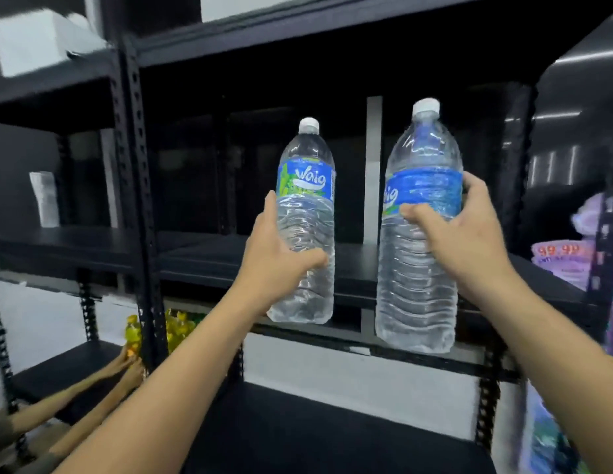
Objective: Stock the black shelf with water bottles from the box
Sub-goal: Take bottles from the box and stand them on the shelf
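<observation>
Ok: L grip curled round L bottle; R grip round R bottle.

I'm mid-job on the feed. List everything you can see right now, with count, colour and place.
left bottle: 1, clear with a blue label and white cap, upright in front of the middle shelf board
right bottle: 1, same colours, upright to its right, nearer the camera
black shelf: 1 rack, black, fills the view; the middle board is bare behind the bottles
yellow bottles: several, yellow, low left behind the upright
white box: 1, white, top-left shelf, blurred
purple packs: a few, purple and pink, right edge
another person's hands: 2, lower left, at the yellow bottles
left hand: 1, grips the left bottle
right hand: 1, grips the right bottle
</observation>
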Demonstrator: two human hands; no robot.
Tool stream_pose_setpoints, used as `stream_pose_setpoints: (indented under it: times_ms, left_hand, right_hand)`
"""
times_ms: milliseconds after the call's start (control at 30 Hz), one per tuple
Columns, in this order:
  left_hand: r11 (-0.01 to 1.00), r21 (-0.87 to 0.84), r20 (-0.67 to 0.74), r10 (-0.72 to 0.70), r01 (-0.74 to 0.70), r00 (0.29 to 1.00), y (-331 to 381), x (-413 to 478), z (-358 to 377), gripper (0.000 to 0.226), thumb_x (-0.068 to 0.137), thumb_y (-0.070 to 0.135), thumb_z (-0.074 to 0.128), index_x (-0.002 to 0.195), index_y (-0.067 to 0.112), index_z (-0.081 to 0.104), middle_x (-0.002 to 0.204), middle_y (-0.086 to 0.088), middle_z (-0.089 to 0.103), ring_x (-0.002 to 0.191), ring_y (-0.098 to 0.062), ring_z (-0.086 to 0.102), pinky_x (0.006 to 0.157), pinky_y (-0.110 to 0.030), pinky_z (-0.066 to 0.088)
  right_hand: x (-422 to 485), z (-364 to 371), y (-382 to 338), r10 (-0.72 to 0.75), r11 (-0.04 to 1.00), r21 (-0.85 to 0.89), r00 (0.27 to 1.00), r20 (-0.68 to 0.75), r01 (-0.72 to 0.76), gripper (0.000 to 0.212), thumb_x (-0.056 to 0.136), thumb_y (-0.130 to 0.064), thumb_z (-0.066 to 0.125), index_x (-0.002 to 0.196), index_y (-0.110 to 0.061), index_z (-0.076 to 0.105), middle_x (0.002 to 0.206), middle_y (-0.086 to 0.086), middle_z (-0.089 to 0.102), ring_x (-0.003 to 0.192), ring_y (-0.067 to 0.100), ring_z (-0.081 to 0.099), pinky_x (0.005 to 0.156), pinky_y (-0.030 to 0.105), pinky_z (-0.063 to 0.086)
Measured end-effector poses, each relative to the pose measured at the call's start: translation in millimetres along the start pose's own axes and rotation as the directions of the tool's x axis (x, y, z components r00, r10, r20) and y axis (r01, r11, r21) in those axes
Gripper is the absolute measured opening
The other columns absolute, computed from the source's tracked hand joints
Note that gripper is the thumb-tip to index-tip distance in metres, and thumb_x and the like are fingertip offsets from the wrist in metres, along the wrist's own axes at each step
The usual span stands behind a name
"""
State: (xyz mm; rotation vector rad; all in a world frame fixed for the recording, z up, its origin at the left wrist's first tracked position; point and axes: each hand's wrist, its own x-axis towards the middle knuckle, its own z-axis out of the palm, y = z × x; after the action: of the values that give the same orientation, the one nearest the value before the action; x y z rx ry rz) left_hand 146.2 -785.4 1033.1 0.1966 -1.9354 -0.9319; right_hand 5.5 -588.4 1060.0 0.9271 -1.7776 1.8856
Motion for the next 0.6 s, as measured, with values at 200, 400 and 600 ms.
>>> stream_pose_setpoints:
  times_ms: [200, 400, 600]
  left_hand:
    - [0.992, 0.077, -0.061, 0.104, -0.099, 0.993, -54, 104, -40, 0.123, 0.072, 0.017, 0.088, 0.165, 0.022, 0.009, 0.146, 0.001, 0.042, 0.129, -0.014, 0.048, 0.097, -0.023, 0.039]
    - [0.97, 0.18, -0.128, 0.19, -0.166, 0.973, -118, 165, -51, 0.124, 0.076, 0.016, 0.087, 0.166, 0.014, 0.002, 0.162, -0.006, 0.026, 0.144, -0.019, 0.033, 0.104, -0.022, 0.028]
    - [0.97, 0.176, -0.154, 0.193, -0.166, 0.969, -182, 192, -42, 0.124, 0.074, 0.014, 0.086, 0.166, 0.015, 0.003, 0.166, -0.005, 0.019, 0.148, -0.023, 0.03, 0.108, -0.023, 0.026]
  right_hand:
    - [57, 87, -5, -0.086, 0.991, -0.107, 0.996, -0.037, 0.082, 0.08, 0.08, -0.028, 0.08, 0.148, -0.025, 0.037, 0.104, -0.017, 0.064, 0.091, -0.001, 0.067, 0.085, 0.026, 0.057]
    - [93, 155, 13, -0.186, 0.956, -0.248, 0.978, -0.096, 0.158, 0.094, 0.068, -0.044, 0.077, 0.148, -0.022, 0.035, 0.122, -0.004, 0.065, 0.109, 0.018, 0.066, 0.099, 0.045, 0.054]
    - [106, 205, 52, -0.201, 0.93, -0.34, 0.968, -0.149, 0.141, 0.101, 0.071, -0.048, 0.077, 0.155, -0.019, 0.029, 0.145, 0.001, 0.053, 0.131, 0.022, 0.055, 0.109, 0.047, 0.047]
